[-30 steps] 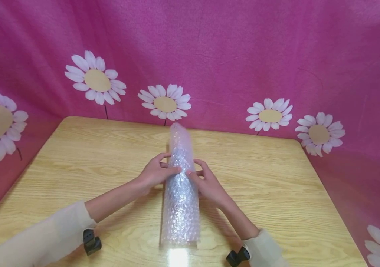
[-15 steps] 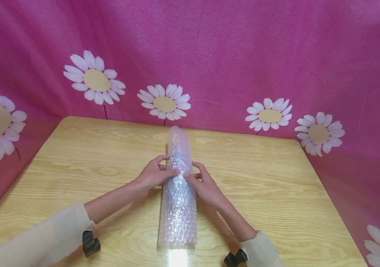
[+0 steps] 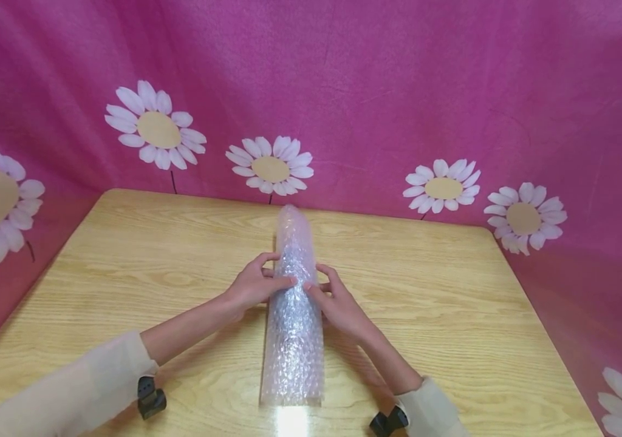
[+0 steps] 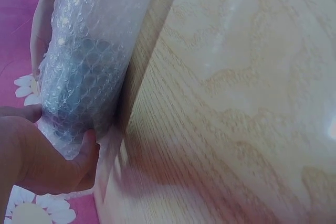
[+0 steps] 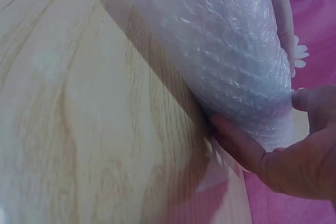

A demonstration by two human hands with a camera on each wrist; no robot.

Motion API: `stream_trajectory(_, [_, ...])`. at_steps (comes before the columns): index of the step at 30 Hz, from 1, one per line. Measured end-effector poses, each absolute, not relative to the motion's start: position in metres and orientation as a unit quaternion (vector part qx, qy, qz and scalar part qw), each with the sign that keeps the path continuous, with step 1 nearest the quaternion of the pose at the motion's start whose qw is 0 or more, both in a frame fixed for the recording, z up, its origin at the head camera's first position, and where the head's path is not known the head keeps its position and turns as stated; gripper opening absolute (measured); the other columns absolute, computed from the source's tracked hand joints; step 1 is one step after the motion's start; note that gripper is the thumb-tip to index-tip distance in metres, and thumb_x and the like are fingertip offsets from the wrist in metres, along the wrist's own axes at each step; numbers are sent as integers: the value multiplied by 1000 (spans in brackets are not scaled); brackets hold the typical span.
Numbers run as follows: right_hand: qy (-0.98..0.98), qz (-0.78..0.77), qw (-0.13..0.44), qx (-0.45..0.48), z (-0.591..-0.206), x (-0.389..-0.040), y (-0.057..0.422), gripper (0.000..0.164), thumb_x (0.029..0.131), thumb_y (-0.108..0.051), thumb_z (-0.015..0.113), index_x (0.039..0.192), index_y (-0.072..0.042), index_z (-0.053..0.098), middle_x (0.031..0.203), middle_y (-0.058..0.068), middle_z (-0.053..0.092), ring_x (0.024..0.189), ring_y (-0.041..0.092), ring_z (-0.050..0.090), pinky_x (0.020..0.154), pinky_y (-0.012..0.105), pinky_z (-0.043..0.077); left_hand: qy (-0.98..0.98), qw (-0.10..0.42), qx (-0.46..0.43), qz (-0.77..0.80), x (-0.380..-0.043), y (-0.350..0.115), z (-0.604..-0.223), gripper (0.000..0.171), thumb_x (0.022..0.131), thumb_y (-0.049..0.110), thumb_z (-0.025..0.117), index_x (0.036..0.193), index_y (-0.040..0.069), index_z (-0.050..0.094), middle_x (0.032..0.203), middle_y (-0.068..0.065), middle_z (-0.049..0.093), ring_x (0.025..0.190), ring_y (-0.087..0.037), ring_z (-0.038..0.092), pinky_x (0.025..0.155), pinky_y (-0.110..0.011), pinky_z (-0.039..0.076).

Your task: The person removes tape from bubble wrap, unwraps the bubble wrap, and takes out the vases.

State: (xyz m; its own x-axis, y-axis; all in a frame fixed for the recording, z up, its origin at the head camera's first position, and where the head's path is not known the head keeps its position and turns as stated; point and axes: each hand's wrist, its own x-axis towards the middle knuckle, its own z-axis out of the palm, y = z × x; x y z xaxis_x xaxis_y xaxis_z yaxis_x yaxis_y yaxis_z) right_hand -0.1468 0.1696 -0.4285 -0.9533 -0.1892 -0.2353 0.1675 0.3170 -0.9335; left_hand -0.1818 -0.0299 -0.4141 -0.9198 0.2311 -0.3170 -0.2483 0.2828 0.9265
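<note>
A long roll of bubble wrap (image 3: pixel 293 328) lies lengthwise on the wooden table, its far end narrower in the head view. Something dark and bluish (image 4: pixel 86 80), its kind hidden, shows through the layers in the left wrist view. My left hand (image 3: pixel 252 284) grips the roll's left side, thumb on top and fingers against its flank. Opposite it, my right hand (image 3: pixel 342 306) holds the right side the same way, the two thumbs close together. In the right wrist view the bubble wrap (image 5: pixel 226 51) rests against the fingers, with one finger low by the tabletop.
The wooden table (image 3: pixel 426 315) has rounded far corners. A pink cloth (image 3: pixel 355 91) printed with white daisies hangs behind it and at both sides. Dark wrist devices (image 3: pixel 150 397) sit at the sleeve cuffs. A bright reflection lies at the near edge.
The bubble wrap roll and both hands shifted slightly left and toward the person, then a touch back to the right. The grip looks the same throughout.
</note>
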Motion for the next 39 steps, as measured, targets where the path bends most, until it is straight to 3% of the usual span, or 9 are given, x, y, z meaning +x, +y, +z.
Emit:
stream_trajectory(5, [806, -571, 159, -5, -428, -147, 172, 65, 102, -41, 54, 156, -17, 25, 132, 24, 53, 99, 34, 66, 71, 45, 60, 778, 196, -2, 597, -181, -29, -415, 73, 90, 27, 76, 149, 9, 39, 120, -19, 61, 100, -26, 64, 82, -38, 56])
stream_trajectory(10, [834, -537, 127, -8, -423, -147, 173, 67, 100, -42, 59, 155, -17, 29, 135, 22, 53, 104, 35, 64, 67, 42, 60, 779, 193, 2, 596, -180, -26, -414, 73, 89, 27, 77, 148, 8, 40, 119, -19, 59, 100, -26, 63, 80, -37, 56])
stream_trajectory(17, [851, -509, 106, -68, -420, -147, 177, 63, 96, -35, 67, 152, -31, 38, 141, 17, 50, 109, 37, 64, 77, 41, 58, 787, 191, 0, 587, -180, -25, -413, 74, 88, 28, 78, 148, 9, 40, 119, -18, 59, 96, -26, 63, 76, -36, 58])
stream_trajectory(26, [847, -514, 105, -84, -421, -148, 177, 59, 96, -33, 67, 150, -26, 44, 141, 18, 50, 110, 40, 62, 79, 42, 58, 788, 195, 3, 584, -181, -27, -415, 73, 89, 28, 77, 149, 9, 39, 118, -18, 58, 96, -27, 64, 76, -37, 58])
stream_trajectory(32, [852, -508, 100, -80, -423, -149, 177, 57, 96, -33, 68, 149, -27, 47, 145, 16, 48, 121, 42, 55, 86, 48, 55, 784, 200, 6, 587, -181, -30, -415, 73, 90, 27, 76, 150, 8, 38, 121, -19, 57, 98, -27, 63, 79, -39, 58])
stream_trajectory(39, [854, -505, 93, -80, -423, -150, 177, 57, 95, -33, 69, 148, -27, 48, 142, 16, 50, 119, 41, 56, 87, 49, 55, 777, 199, 16, 597, -180, -33, -414, 72, 91, 22, 75, 150, 6, 38, 127, -22, 57, 104, -29, 64, 83, -40, 57])
